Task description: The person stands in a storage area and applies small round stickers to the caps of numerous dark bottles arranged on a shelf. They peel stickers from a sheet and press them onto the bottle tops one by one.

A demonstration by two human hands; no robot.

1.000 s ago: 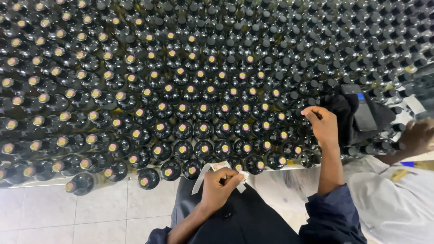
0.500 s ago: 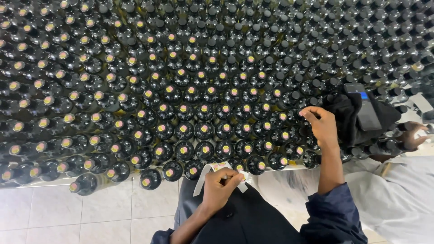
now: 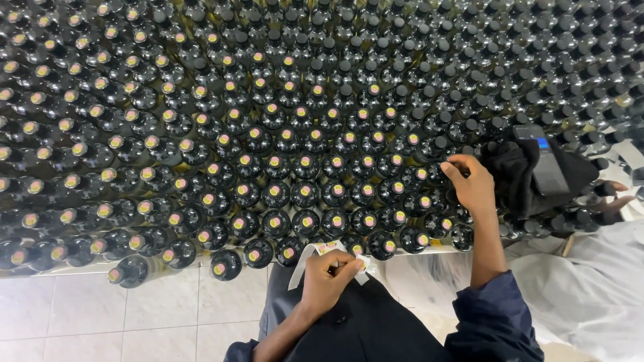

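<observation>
My right hand (image 3: 473,184) reaches over the near right edge of the table (image 3: 47,268), fingertips pinched on the top of one bottle (image 3: 443,173) among the packed dark bottles. My left hand (image 3: 327,276) stays low by the near edge, closed on a white strip of stickers (image 3: 307,258) (small round seals, I think). I judge I'm mid-way through sealing caps; the next one needs peeling cleanly and pressing centred. Most bottle tops near me show yellow-pink discs; farther ones are plain black.
</observation>
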